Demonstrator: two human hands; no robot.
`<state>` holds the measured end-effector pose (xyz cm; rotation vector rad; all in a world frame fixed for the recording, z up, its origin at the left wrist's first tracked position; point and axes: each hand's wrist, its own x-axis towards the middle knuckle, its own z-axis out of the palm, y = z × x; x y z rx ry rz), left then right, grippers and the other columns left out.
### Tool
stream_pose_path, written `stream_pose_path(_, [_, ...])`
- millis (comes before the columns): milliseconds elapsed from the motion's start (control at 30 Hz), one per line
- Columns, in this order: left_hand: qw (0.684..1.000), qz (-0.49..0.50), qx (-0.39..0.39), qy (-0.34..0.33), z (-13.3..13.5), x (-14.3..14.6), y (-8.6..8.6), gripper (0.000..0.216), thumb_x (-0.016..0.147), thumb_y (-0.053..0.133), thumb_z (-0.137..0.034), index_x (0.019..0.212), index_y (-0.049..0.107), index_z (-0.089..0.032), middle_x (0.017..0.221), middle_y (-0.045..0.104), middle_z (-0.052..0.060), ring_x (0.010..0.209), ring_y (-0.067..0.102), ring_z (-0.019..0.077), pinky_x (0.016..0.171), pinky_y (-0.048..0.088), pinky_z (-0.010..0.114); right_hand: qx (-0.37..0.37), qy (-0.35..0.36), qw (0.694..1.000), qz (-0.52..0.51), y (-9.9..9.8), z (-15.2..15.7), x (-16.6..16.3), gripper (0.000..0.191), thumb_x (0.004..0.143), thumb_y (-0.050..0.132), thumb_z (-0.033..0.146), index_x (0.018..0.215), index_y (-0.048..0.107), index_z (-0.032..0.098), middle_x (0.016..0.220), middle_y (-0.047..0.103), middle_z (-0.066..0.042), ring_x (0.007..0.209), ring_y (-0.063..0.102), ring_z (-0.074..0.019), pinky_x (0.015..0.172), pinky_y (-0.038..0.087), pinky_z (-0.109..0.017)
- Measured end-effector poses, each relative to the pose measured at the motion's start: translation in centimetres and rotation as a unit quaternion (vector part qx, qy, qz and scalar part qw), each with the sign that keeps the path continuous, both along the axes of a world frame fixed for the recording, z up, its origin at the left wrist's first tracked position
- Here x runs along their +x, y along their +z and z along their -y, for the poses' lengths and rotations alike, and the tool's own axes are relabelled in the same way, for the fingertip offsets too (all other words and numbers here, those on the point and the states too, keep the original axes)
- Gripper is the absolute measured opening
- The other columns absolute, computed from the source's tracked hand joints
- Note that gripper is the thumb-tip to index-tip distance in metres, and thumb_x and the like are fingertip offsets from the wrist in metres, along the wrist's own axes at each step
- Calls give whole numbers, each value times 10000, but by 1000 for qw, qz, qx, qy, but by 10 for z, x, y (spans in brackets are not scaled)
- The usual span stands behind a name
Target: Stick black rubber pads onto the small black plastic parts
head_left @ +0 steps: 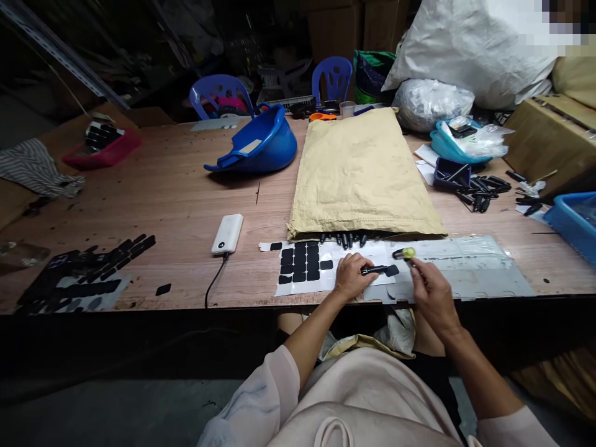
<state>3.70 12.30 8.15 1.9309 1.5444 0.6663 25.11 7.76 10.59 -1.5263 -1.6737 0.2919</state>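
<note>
At the table's front edge my left hand (354,276) is closed around a slim black cylinder (374,270), which points right. A black rounded patch (392,270) lies by the cylinder's right end; whether they touch I cannot tell. My right hand (433,295) pinches a small tool with a yellow-green and black head (408,253), raised just above the table; its exact kind is unclear. Left of my left hand, a white sheet (302,287) carries rows of black rounded patches (299,261). Several black cylinders (345,240) stick out from under a tan sack (365,167).
A white power bank (228,233) with a cable lies left. Beyond it stands a blue scoop-shaped basin (261,146). Black parts (482,191) are heaped at right, near a blue tray (575,220). Black strips (116,257) lie far left. A grey sheet (498,273) covers the right front.
</note>
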Motion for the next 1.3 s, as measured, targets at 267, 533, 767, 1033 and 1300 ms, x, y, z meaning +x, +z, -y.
stream_pose_path(267, [1000,11,-7,-1,0,1,1,182,824,867,-313,990,805,-274,1007,736,15,1060,626,237,952,458,384,-4,47,995,87,-1,20,-38,394,1067,443,293,1364,700,274,986,707,-70,852,699,-203,734,550,-305])
stream_pose_path(533, [1000,12,-2,1,1,2,0,165,813,877,-283,963,812,-266,984,736,17,1045,632,235,945,458,388,21,14,995,101,-1,17,-28,388,1076,458,307,1366,705,231,991,709,-71,879,692,-186,791,543,-297])
stream_pose_path(767, [1000,11,0,2,1,1,1,165,808,873,-280,959,809,-258,976,737,18,1036,631,236,932,457,374,15,7,993,113,-10,17,-20,373,1072,464,314,1321,730,236,952,705,-56,837,673,-183,730,510,-284])
stream_pose_path(1033, [1000,5,29,1,3,2,-3,169,789,865,-267,937,785,-260,967,724,22,1016,618,243,916,462,371,-22,-176,959,223,-9,-26,71,335,989,564,300,1244,769,228,988,688,-68,763,539,-167,645,340,-296])
stream_pose_path(1300, [998,18,58,-16,0,-1,-5,135,859,818,-298,971,772,-238,965,725,45,996,641,252,899,492,392,-42,-255,926,274,-31,-44,104,306,956,571,269,1167,778,188,949,625,-104,816,433,-201,711,249,-330])
